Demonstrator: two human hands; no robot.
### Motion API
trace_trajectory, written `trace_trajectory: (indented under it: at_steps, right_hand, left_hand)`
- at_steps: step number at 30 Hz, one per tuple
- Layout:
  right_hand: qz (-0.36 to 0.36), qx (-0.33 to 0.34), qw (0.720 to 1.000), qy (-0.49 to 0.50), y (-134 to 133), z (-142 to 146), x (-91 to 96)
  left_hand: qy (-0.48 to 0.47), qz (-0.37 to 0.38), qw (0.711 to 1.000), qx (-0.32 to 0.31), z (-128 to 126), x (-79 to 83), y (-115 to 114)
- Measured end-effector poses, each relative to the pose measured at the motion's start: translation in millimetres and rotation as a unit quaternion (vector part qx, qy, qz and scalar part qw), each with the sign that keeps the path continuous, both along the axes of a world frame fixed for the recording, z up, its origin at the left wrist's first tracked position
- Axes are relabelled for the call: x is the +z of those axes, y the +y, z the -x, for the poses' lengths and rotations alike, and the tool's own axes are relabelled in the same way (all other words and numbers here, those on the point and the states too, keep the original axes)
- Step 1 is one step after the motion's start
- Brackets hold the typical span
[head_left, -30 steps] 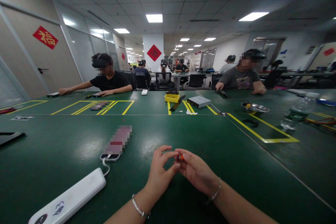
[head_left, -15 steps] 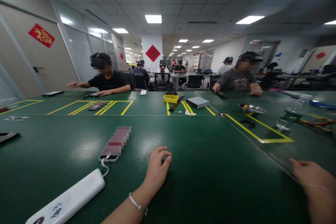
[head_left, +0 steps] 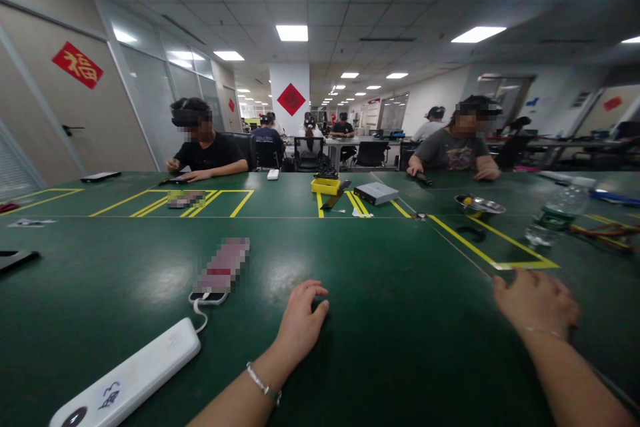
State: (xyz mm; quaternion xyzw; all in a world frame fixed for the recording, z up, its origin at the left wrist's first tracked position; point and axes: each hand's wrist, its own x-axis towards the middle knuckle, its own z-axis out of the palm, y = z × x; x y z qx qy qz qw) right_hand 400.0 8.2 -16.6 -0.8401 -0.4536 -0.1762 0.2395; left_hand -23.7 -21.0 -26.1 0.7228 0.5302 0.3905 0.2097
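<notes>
On the green table (head_left: pixel 390 360), my left hand (head_left: pixel 303 313) rests with its fingers loosely bent and the thumb apart, nothing in it. To its left lies a phone (head_left: pixel 223 267), its screen blurred out. A short white cable (head_left: pixel 201 317) links that phone to a long white power bank (head_left: pixel 133 373) with handwriting on it. My right hand (head_left: pixel 537 303), back upward, is by the near corner of a yellow tape outline (head_left: pixel 525 265). Its thumb is spread from the fingers, which droop to the right; I see nothing held. A water bottle (head_left: pixel 553 213) stands beyond it.
Farther off are a metal bowl (head_left: pixel 480 205), a black curved piece (head_left: pixel 471 233), a grey box (head_left: pixel 376 193), a yellow tray (head_left: pixel 325 185) and another phone (head_left: pixel 186 200). Cables (head_left: pixel 603 235) lie at the right. Two people (head_left: pixel 207 150) sit across the table.
My right hand has moved left and a little farther forward, turning back upward. My left hand stays put. The person at the far left has drawn an outstretched arm in.
</notes>
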Motion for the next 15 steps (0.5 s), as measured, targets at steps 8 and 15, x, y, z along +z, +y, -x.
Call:
trace_trajectory:
  at_steps: [8, 15]
  right_hand:
    - [0.137, 0.503, 0.851, 0.055, -14.6, 213.6, -0.5]
    - [0.175, 0.509, 0.843, 0.014, -13.1, 208.1, 12.3]
  left_hand:
    - [0.088, -0.003, 0.996, -0.029, -3.3, -4.8, -5.1]
    - [0.127, -0.002, 0.99, -0.068, -3.0, 0.3, -10.9]
